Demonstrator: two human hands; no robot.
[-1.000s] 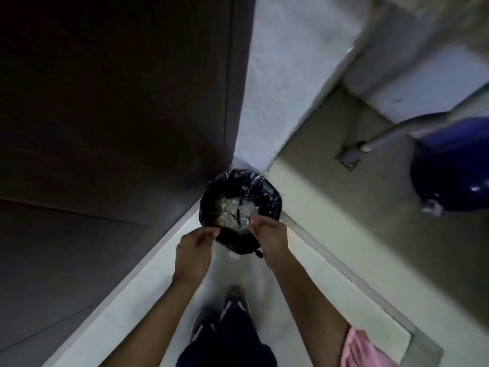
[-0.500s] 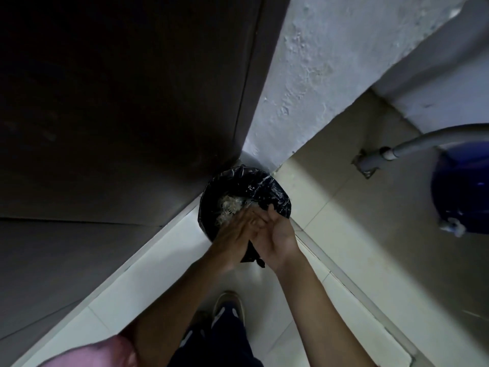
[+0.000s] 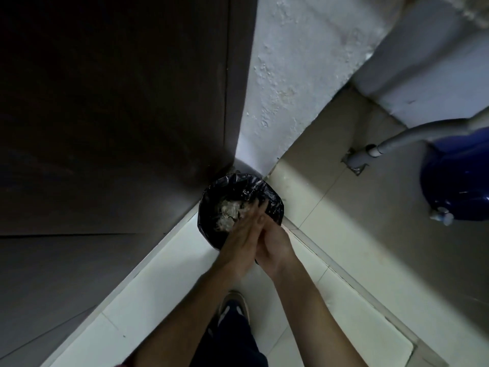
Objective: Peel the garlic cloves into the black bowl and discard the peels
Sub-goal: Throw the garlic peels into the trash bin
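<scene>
Black bin (image 3: 211,205) beneath left hand (image 3: 242,234) pressed flat against right hand (image 3: 275,247).

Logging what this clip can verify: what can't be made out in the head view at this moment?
- Palms: left hand and right hand are pressed together over the bin, so anything between them is hidden.
- Pale scraps in the bin: dim and small, so I can't confirm they are garlic peels.
- Bin's near side: covered by the hands.
- Blue container: cut off by the right edge.
- Black bowl and cloves: outside the view.
</scene>
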